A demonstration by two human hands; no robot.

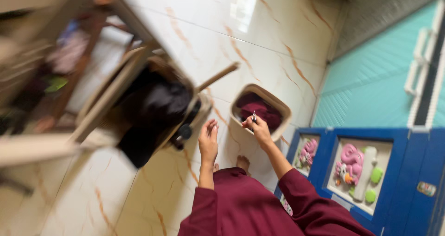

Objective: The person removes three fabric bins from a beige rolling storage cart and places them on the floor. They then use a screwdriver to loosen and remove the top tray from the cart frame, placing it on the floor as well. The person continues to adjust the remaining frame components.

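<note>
My right hand (258,126) pinches a small dark pen-like object (254,117) over the near rim of a beige basket (278,107) that holds maroon cloth (259,110). To its left my left hand (208,137) hangs with fingers loosely apart and nothing in it, close to a beige container (134,69) full of dark clothing (155,108). Both arms wear maroon sleeves. One bare foot (243,162) shows on the tiles below the basket.
The floor is glossy white tile with orange veins (259,36). A blue plastic cabinet with cartoon panels (366,171) stands at the right, against a teal wall (371,83). A wooden stick (218,77) leans near the dark clothing. Blurred shelving fills the far left.
</note>
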